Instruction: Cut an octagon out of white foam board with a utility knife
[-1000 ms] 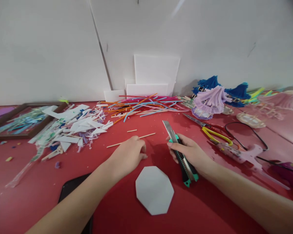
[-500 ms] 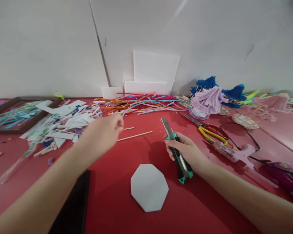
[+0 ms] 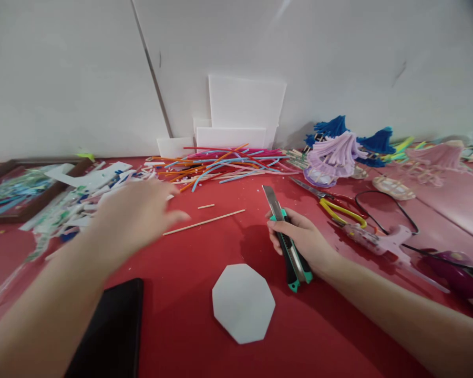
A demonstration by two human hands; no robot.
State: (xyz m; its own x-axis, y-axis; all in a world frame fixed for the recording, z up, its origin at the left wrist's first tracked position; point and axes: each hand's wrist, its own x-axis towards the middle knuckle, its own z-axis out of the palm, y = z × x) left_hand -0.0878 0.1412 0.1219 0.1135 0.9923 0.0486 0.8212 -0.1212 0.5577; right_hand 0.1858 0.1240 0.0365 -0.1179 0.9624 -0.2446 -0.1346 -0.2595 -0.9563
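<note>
My right hand [image 3: 299, 236] is closed around a green and black utility knife [image 3: 287, 247], its blade pointing away from me. Blurred by motion, my left hand [image 3: 137, 215] is over the left part of the table, thumb apart from the fingers, near the scrap pile [image 3: 90, 184]. A long thin wooden stick [image 3: 205, 222] and a short one [image 3: 206, 206] lie on the red table between my hands. Closer to me rests a white eight-sided board [image 3: 243, 303], touched by neither hand.
Colored pipe cleaners [image 3: 224, 165] lie before white boards [image 3: 246, 102] leaning on the wall. Pliers [image 3: 341, 214], a glue gun [image 3: 378, 241] and fuzzy umbrella-like crafts [image 3: 335, 155] are at right. A black tablet [image 3: 110, 331] and a brown frame [image 3: 27, 210] are at left.
My left hand has moved left and its fingers have spread, uncovering more of the long stick. My right hand still holds the knife in about the same spot. The view has shifted slightly.
</note>
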